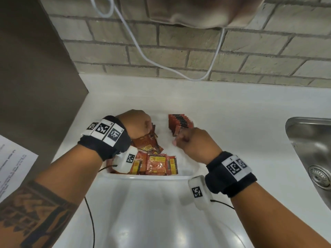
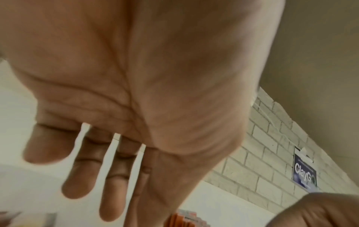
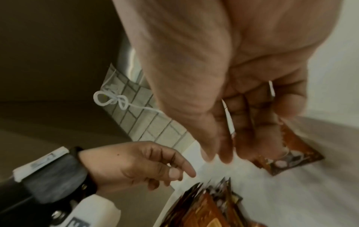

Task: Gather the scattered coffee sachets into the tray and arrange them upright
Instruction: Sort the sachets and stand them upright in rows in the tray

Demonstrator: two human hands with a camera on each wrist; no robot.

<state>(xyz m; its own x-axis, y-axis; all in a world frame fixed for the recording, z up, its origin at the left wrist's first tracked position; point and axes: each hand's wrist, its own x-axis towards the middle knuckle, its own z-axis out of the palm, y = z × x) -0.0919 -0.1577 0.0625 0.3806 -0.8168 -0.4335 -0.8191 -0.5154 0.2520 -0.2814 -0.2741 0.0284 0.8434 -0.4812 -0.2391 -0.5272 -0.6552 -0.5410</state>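
Note:
A white tray (image 1: pixel 148 176) sits on the white counter. Several red-orange coffee sachets (image 1: pixel 157 163) lie loose and flat in its near left part; they also show in the right wrist view as sachets (image 3: pixel 209 207). A row of sachets (image 1: pixel 180 123) stands upright at the tray's far right. My left hand (image 1: pixel 136 124) hovers over the far left of the loose pile, and the left wrist view shows its fingers (image 2: pixel 81 176) straight and spread, holding nothing. My right hand (image 1: pixel 180 138) hangs just in front of the upright row, its fingers (image 3: pixel 223 150) loose and empty, with one sachet (image 3: pixel 291 153) behind them.
A steel sink (image 1: pixel 311 151) lies to the right. A printed sheet of paper (image 1: pixel 12 161) rests at the left edge, beside a tall steel panel (image 1: pixel 35 77). A white cable (image 1: pixel 161 63) hangs along the brick wall behind the tray.

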